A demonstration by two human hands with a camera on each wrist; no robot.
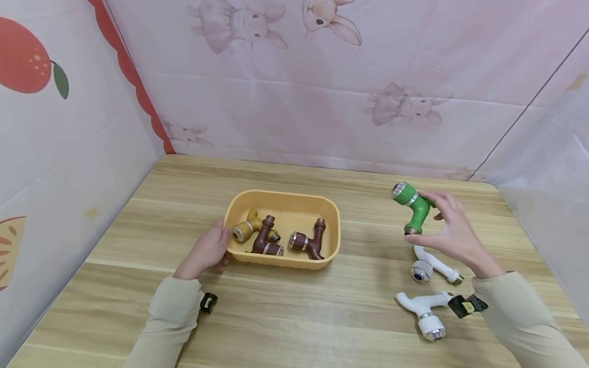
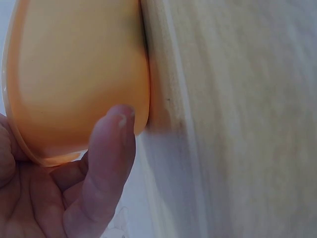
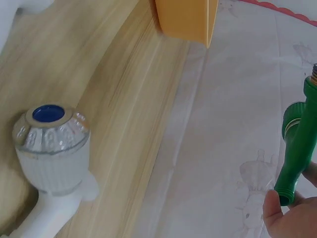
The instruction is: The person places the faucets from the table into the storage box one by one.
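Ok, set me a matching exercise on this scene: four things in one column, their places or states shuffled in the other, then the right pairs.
Column one
1. Green tap
2. Yellow tap
3. White taps
4. Left hand

Column two
A. Lying directly on the table
B. Gripping one end of the orange tray
C. Held up in the right hand
D. Inside the tray, beside a brown tap

Right pairs: 1-C, 2-D, 3-A, 4-B

The table (image 1: 319,325) bears a yellow tub (image 1: 282,262) and two white taps (image 1: 423,304).
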